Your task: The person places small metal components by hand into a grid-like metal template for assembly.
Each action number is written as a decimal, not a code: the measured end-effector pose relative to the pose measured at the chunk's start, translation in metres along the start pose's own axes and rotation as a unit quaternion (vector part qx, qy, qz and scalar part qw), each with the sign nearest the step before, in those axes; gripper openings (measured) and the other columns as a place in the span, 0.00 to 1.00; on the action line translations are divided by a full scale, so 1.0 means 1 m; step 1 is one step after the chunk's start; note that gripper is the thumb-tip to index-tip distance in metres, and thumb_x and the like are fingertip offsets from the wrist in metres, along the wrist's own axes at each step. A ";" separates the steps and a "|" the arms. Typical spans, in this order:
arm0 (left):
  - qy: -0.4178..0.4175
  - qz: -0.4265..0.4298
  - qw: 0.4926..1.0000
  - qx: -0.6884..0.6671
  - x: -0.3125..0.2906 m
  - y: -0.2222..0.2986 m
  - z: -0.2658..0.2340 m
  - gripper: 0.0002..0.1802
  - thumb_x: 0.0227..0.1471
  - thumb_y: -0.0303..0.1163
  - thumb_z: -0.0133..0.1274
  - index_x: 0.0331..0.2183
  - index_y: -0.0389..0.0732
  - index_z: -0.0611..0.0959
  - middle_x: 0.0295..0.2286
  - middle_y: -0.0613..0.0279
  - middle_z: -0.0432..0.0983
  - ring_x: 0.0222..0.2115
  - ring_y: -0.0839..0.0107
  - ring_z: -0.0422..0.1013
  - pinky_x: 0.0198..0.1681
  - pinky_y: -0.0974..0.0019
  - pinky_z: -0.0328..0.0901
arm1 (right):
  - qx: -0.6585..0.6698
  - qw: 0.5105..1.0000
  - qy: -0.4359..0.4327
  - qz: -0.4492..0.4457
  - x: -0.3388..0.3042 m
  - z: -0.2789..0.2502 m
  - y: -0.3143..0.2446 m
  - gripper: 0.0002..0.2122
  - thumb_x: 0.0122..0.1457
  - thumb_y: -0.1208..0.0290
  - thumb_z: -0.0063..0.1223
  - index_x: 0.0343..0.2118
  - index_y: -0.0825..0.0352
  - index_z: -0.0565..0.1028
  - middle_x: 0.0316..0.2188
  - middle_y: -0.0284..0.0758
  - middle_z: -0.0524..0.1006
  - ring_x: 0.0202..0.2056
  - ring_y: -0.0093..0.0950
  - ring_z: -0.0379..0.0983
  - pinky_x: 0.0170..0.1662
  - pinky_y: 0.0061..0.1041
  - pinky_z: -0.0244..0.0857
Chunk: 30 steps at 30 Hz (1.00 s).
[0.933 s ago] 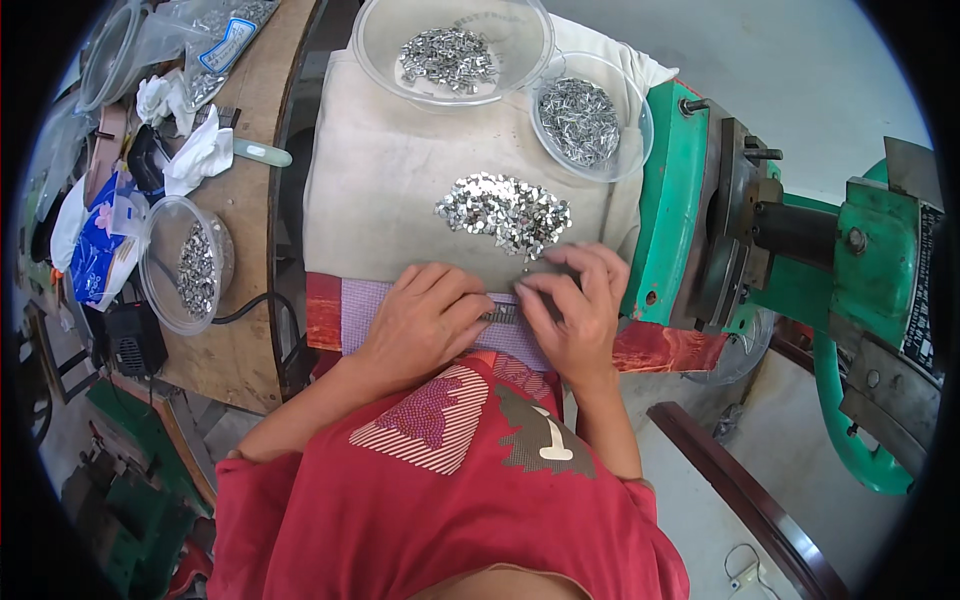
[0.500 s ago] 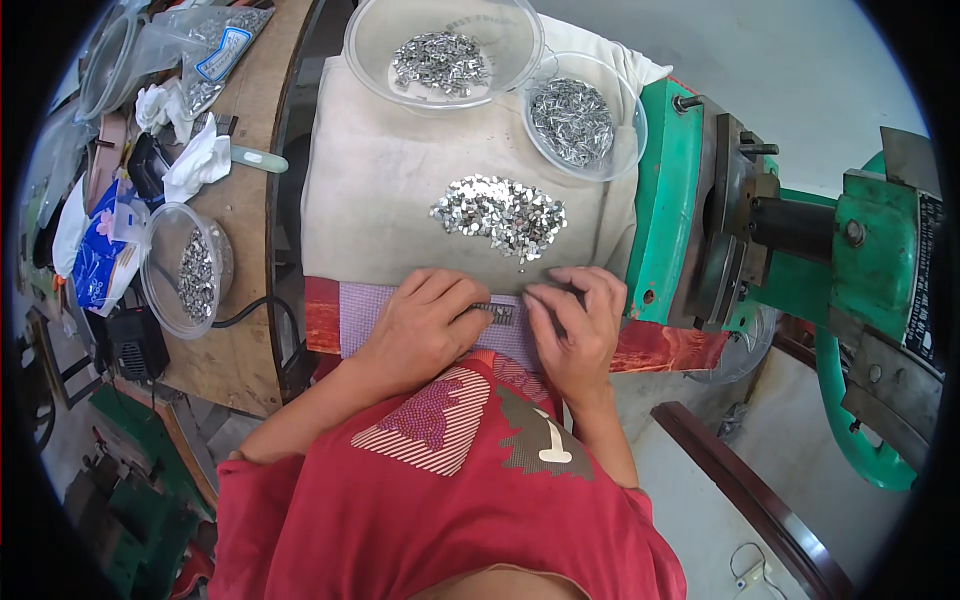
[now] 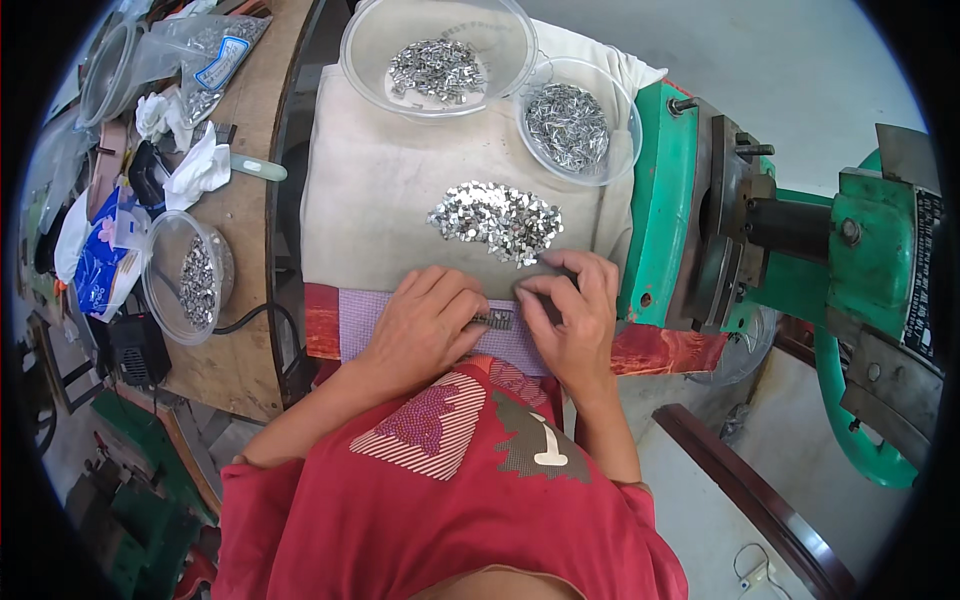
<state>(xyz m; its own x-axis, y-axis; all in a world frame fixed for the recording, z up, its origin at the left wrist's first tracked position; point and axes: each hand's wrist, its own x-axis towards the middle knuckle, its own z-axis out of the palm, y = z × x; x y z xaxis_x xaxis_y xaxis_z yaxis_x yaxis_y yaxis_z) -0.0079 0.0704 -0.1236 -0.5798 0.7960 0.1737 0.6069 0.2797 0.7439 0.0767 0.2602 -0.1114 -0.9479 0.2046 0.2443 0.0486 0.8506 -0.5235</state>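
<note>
My left hand [image 3: 425,315] rests at the near edge of the beige cloth [image 3: 370,190]. Its curled fingers hold the end of a small dark metal block [image 3: 497,318] with a row of notches, which lies on a purple checked cloth [image 3: 360,318]. To the right is my right hand [image 3: 580,315], thumb and forefinger apart. The forefinger reaches to the near right edge of a pile of small, shiny flat metal pieces [image 3: 497,220]; whether it touches a piece is too small to tell. The thumb is just above the block's right end.
Behind the pile stand two clear plastic bowls, a large one [image 3: 360,85] and a smaller one [image 3: 630,165], both holding small metal parts. A green machine [image 3: 655,200] borders the right side. On the wooden bench [image 3: 240,350] at left are another tub [image 3: 150,275], tissues and bags.
My right hand has moved slightly forward and left, its forefinger now at the pile's edge. My left hand stays at the block, more of whose notched face shows.
</note>
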 end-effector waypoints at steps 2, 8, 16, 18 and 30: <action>-0.001 -0.004 1.000 -0.009 -0.002 -0.002 0.000 0.13 0.43 0.28 0.64 0.33 0.40 0.80 0.35 0.60 0.73 0.39 0.59 0.70 0.42 0.58 0.63 | 0.038 0.999 -0.004 0.008 -0.005 -0.006 -0.005 0.10 0.43 0.78 0.68 0.30 0.64 0.80 0.43 0.37 0.75 0.47 0.42 0.69 0.49 0.39 0.65; 0.000 0.017 1.000 -0.003 -0.004 -0.004 -0.002 0.13 0.43 0.28 0.63 0.35 0.40 0.82 0.37 0.61 0.75 0.39 0.61 0.70 0.42 0.58 0.64 | 0.058 0.998 -0.017 0.015 -0.020 -0.008 -0.011 0.08 0.43 0.79 0.68 0.29 0.65 0.81 0.41 0.38 0.76 0.45 0.41 0.70 0.48 0.38 0.65; 0.012 0.026 0.999 0.019 0.002 0.001 0.007 0.12 0.42 0.27 0.63 0.34 0.41 0.83 0.36 0.62 0.75 0.38 0.62 0.71 0.41 0.59 0.64 | 0.054 0.997 -0.052 0.003 -0.025 -0.009 -0.010 0.09 0.43 0.79 0.67 0.30 0.65 0.80 0.41 0.37 0.76 0.45 0.41 0.70 0.47 0.39 0.65; 0.013 0.034 0.999 0.021 0.003 0.001 0.008 0.14 0.40 0.26 0.65 0.34 0.42 0.83 0.37 0.62 0.75 0.38 0.61 0.71 0.40 0.59 0.65 | 0.048 0.997 -0.055 -0.001 -0.025 -0.009 -0.010 0.10 0.43 0.79 0.67 0.30 0.65 0.80 0.41 0.37 0.76 0.45 0.41 0.70 0.47 0.39 0.65; -0.012 0.021 0.999 0.043 0.002 0.004 0.001 0.11 0.44 0.29 0.62 0.33 0.41 0.81 0.35 0.63 0.73 0.39 0.63 0.70 0.43 0.60 0.63 | 0.043 0.998 -0.046 0.003 -0.021 -0.011 -0.014 0.10 0.44 0.77 0.68 0.31 0.64 0.81 0.41 0.37 0.76 0.45 0.40 0.71 0.47 0.39 0.64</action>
<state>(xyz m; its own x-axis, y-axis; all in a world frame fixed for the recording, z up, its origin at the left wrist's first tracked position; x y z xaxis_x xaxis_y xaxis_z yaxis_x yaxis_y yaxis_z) -0.0065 0.0734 -0.1208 -0.5400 0.8203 0.1883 0.6761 0.2896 0.6775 0.0999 0.2496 -0.1004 -0.9729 0.1600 0.1667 0.0304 0.8037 -0.5942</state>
